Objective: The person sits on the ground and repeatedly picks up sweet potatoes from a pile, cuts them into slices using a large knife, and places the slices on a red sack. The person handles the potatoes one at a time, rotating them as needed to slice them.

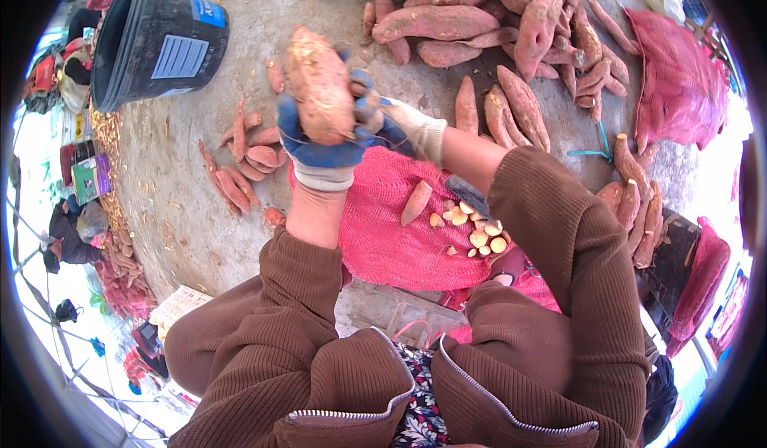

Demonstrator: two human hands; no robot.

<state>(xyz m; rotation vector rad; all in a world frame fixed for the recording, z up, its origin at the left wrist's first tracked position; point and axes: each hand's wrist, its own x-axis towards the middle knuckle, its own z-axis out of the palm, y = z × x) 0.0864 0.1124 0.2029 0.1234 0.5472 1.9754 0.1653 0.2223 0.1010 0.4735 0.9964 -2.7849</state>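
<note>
A large pinkish sweet potato [320, 88] with scuffed, pale patches is held up above the ground before me. My left hand [323, 157], in a blue-coated work glove, grips its lower end from below. Against its right side lies my right hand [383, 118], in a similar soiled glove with curled, slightly blurred fingers. Beneath my hands spreads a pink mesh sack [383, 226]. A smaller sweet potato [416, 202] rests on it, near several pale cut ends [479, 238]. A dark grey object [470, 196], partly hidden by my right sleeve, lies beside them; I cannot tell what it is.
A big heap of sweet potatoes [455, 22] lies ahead, and a smaller group [248, 160] at left. A black plastic bucket [174, 40] is at upper left. On the right are a filled pink mesh sack [680, 82] and more sweet potatoes [638, 208]. Other people sit far left.
</note>
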